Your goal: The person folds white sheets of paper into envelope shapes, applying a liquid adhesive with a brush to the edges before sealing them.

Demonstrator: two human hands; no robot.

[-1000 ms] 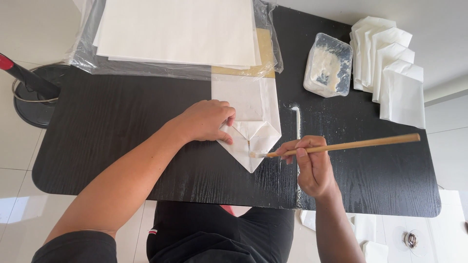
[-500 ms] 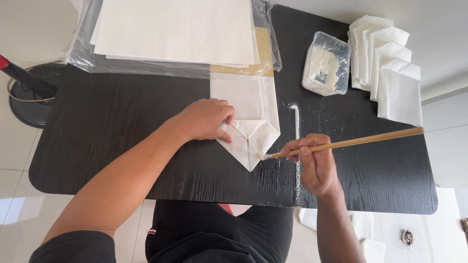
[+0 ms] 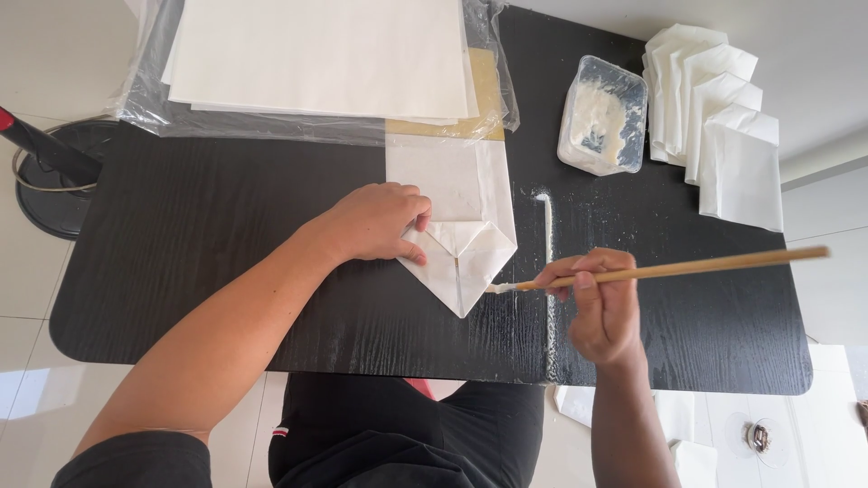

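At the middle of the frame the left hand (image 3: pixel 378 221) lies flat, fingers together, pressing down the left side of a folded paper bag (image 3: pixel 461 230) whose pointed end faces the lower edge of the black desk (image 3: pixel 226 253). The right hand (image 3: pixel 604 303), at lower right of centre, pinches a long wooden brush (image 3: pixel 669 269) between thumb and fingers, its white tip touching the bag's right edge near the point. This looks like the gluing step: paste is being laid along the folded flap. The next move likely calls for keeping the left hand firm while the brush draws evenly along the seam, then pressing the flap shut.

Counted: one bag under the hands, one brush, one clear plastic tub of white paste (image 3: pixel 604 126) in the upper right, one stack of flat white sheets in a clear plastic wrap (image 3: pixel 316 59) across the top, and a fanned pile of finished white bags (image 3: pixel 723 126) at the far upper right, about five showing. A streak of white paste (image 3: pixel 546 226) marks the desk beside the bag.
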